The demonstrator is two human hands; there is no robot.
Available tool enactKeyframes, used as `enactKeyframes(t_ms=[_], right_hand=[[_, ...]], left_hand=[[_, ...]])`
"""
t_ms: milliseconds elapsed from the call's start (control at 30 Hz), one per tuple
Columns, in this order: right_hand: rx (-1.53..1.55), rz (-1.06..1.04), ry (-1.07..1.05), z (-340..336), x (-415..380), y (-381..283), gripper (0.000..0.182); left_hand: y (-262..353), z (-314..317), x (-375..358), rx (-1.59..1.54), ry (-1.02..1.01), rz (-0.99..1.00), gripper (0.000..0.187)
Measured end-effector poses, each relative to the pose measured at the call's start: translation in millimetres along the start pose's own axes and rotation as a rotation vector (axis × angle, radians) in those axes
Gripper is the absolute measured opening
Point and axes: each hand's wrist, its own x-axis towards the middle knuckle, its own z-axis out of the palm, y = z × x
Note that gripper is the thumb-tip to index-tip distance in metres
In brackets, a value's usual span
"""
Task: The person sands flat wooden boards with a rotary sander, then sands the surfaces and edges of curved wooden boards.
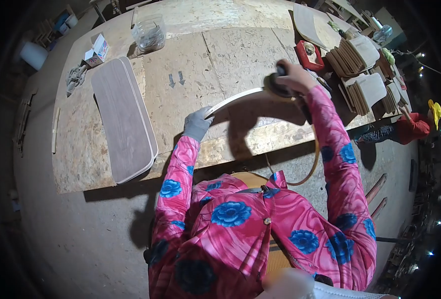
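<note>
My left hand [197, 124], in a grey glove, grips one end of a thin curved wooden panel [235, 98]. The panel stands on edge, so mostly its pale rim shows. My bare right hand [296, 77] is wrapped round a dark handheld power sander [277, 85], whose pad is right at the panel's far end. From the sander a tan hose [315, 159] loops down past the table's front edge. Left of my gloved hand, smooth brown curved panels [123, 117] lie stacked on the worn wooden table [180, 107].
Stacks of curved panels [352, 55] stand at the right, beside a red tray [309, 56]. A clear plastic tub [148, 35], a small carton [97, 50] and a grey glove [76, 78] sit at the back left. Another person in red [414, 128] is at the table's right end.
</note>
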Motion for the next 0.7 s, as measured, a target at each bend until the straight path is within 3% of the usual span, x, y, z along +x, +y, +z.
enactKeyframes(t_ms=[100,200,433,467,533,700], right_hand=[[-0.007,0.071,0.026,-13.5,2.1,38.0,0.059],[-0.044,0.03,0.013,-11.9,1.5,21.2,0.06],[-0.13,-0.25,-0.046,56.0,-4.3,-121.0,0.049],[-0.113,-0.269,-0.097,60.8,-9.3,-137.0,0.047],[-0.089,-0.318,-0.029,73.5,-16.2,-152.2,0.042],[-0.037,-0.187,-0.071,44.4,6.9,-95.5,0.047]], left_hand=[[-1.8,-0.3,1.2,-0.016,0.006,0.008,0.035],[0.0,-0.8,4.0,-0.015,-0.001,-0.011,0.036],[-8.7,4.2,3.9,0.023,0.058,0.044,0.031],[-15.8,6.2,7.8,0.122,-0.019,0.034,0.03],[14.3,-12.9,3.6,0.203,-0.036,-0.011,0.032],[1.4,-7.4,6.5,0.026,-0.021,0.012,0.033]])
